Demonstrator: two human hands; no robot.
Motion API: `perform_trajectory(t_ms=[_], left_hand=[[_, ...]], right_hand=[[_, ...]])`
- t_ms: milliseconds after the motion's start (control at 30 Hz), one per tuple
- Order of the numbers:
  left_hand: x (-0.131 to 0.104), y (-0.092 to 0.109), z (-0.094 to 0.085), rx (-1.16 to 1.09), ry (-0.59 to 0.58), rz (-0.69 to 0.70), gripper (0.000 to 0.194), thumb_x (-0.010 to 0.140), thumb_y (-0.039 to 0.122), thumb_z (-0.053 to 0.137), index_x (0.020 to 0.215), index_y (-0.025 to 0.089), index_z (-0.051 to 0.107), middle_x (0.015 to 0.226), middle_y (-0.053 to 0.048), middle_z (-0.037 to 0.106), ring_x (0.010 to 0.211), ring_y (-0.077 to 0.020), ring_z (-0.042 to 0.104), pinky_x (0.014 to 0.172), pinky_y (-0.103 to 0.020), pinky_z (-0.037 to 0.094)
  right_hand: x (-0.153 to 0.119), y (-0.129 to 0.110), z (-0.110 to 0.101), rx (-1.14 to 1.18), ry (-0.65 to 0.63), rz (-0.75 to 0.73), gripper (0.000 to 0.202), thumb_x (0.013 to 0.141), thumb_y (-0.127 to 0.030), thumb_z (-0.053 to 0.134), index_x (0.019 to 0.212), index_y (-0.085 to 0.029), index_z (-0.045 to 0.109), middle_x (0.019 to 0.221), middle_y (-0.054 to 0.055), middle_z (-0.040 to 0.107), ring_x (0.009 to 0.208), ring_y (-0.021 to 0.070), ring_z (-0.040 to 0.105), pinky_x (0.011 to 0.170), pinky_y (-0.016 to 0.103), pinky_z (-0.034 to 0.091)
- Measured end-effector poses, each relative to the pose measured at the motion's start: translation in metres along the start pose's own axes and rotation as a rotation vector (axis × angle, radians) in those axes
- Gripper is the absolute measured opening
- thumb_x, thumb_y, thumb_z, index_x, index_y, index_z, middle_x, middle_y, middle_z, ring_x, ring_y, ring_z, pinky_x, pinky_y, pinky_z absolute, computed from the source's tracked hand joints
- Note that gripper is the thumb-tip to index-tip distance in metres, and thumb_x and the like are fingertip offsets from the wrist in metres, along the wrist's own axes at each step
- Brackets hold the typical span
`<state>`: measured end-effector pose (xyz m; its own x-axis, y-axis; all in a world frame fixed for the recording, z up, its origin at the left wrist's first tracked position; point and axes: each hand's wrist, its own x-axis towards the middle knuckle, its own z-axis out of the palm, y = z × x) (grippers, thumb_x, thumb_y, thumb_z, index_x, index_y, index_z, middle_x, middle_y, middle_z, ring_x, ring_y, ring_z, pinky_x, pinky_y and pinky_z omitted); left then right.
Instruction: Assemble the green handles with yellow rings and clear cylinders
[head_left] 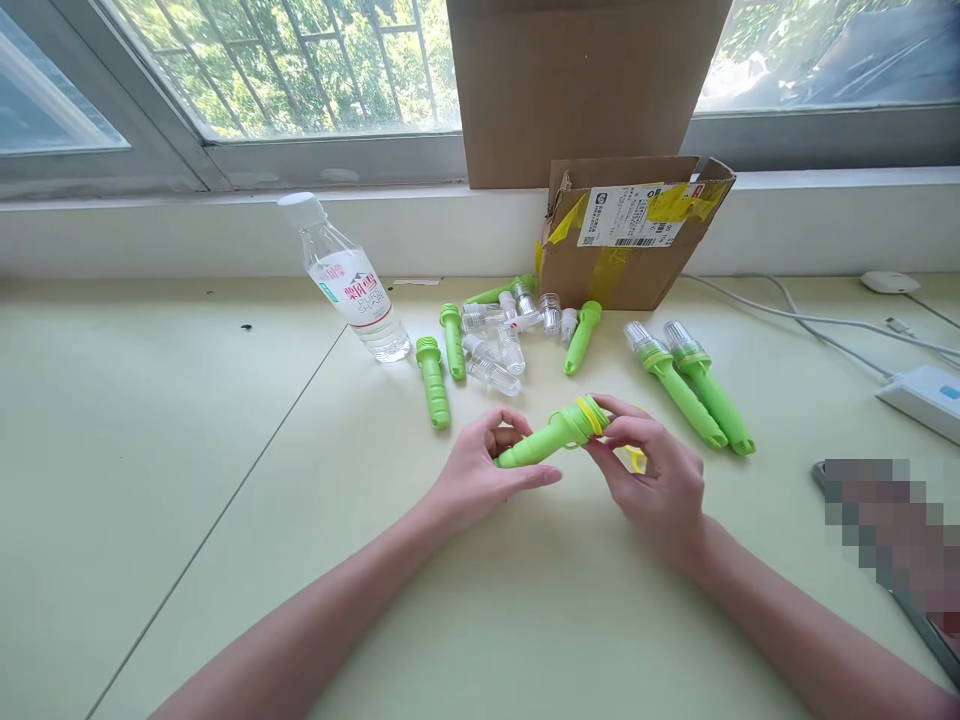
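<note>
Handle (546, 440), green, tilted, left hand (484, 468) gripping narrow end, right hand (661, 478) pinching wide end, apparently also holding yellow loop (637, 460)

Held handle (546, 442): smooth plastic; carton (643, 264): matt cardboard; bottle (354, 285): glossy plastic.

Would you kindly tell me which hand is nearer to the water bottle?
Left. The left hand is in front and rightward of the water bottle; the right hand is farther right.
</note>
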<state>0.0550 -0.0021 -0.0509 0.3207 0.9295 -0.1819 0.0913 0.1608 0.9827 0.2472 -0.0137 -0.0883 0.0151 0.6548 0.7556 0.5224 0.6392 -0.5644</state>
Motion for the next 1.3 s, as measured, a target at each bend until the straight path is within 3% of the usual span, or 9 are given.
perform_trajectory(t_ms=[233, 533, 700, 833, 1067, 1200, 1300], left_hand=[[-0.001, -0.0022, 0.002, 0.023, 0.05, 0.033, 0.032, 0.067, 0.035, 0.079, 0.071, 0.016, 0.054, 0.06, 0.004, 0.06, 0.044, -0.007, 0.054, 0.042, -0.018, 0.043], [-0.0008, -0.0025, -0.0002, 0.068, -0.03, 0.048, 0.024, 0.076, 0.037, 0.072, 0.077, 0.014, 0.065, 0.069, -0.002, 0.067, 0.052, -0.0097, 0.06, 0.046, -0.019, 0.043], [-0.0004, -0.0022, -0.0022, 0.164, -0.056, 0.085, 0.029, 0.084, 0.043, 0.062, 0.087, 0.015, 0.068, 0.072, -0.002, 0.066, 0.051, -0.0082, 0.053, 0.046, -0.019, 0.039], [-0.0003, -0.001, -0.0042, 0.234, -0.081, 0.075, 0.034, 0.088, 0.046, 0.055, 0.079, 0.015, 0.064, 0.066, 0.0, 0.061, 0.046, -0.0055, 0.043, 0.044, -0.019, 0.033], [-0.0007, -0.0015, -0.0012, 0.124, -0.049, 0.031, 0.032, 0.074, 0.04, 0.074, 0.088, 0.019, 0.054, 0.061, 0.004, 0.062, 0.051, -0.0068, 0.051, 0.047, -0.016, 0.035], [-0.001, -0.0042, -0.0005, 0.117, -0.01, 0.032, 0.029, 0.076, 0.04, 0.072, 0.083, 0.017, 0.056, 0.064, 0.002, 0.066, 0.041, -0.0045, 0.045, 0.04, -0.016, 0.034], [-0.0011, -0.0051, -0.0012, 0.109, 0.004, 0.055, 0.029, 0.076, 0.041, 0.072, 0.081, 0.015, 0.06, 0.07, -0.001, 0.068, 0.044, -0.0064, 0.052, 0.04, -0.017, 0.038]], right_hand=[[0.0022, -0.0022, 0.0, 0.023, -0.037, 0.021, 0.026, 0.079, -0.008, 0.066, 0.096, -0.024, 0.055, 0.106, 0.006, 0.07, 0.096, 0.0218, 0.069, 0.057, 0.032, 0.062], [0.0044, -0.0028, -0.0009, 0.016, -0.05, 0.059, 0.025, 0.079, -0.009, 0.066, 0.096, -0.024, 0.054, 0.109, 0.006, 0.067, 0.088, 0.0176, 0.067, 0.057, 0.03, 0.062], [0.0052, -0.0039, -0.0014, 0.035, -0.056, 0.036, 0.029, 0.078, -0.005, 0.066, 0.097, -0.023, 0.054, 0.114, 0.008, 0.066, 0.099, 0.02, 0.067, 0.059, 0.03, 0.062], [0.0045, -0.0025, -0.0009, 0.028, -0.045, 0.027, 0.029, 0.077, -0.005, 0.067, 0.097, -0.023, 0.055, 0.114, 0.008, 0.067, 0.095, 0.0196, 0.068, 0.061, 0.03, 0.062], [0.002, -0.002, 0.0, 0.031, -0.036, -0.02, 0.031, 0.076, -0.002, 0.068, 0.095, -0.022, 0.055, 0.107, 0.007, 0.069, 0.095, 0.02, 0.068, 0.06, 0.03, 0.061], [0.0018, -0.0021, 0.0002, 0.037, -0.045, -0.011, 0.032, 0.075, -0.003, 0.069, 0.097, -0.022, 0.056, 0.11, 0.008, 0.068, 0.096, 0.0201, 0.067, 0.059, 0.03, 0.061], [0.0031, -0.003, 0.0004, 0.04, -0.051, -0.001, 0.033, 0.075, -0.002, 0.069, 0.097, -0.022, 0.055, 0.11, 0.008, 0.067, 0.097, 0.0199, 0.067, 0.059, 0.03, 0.062]])
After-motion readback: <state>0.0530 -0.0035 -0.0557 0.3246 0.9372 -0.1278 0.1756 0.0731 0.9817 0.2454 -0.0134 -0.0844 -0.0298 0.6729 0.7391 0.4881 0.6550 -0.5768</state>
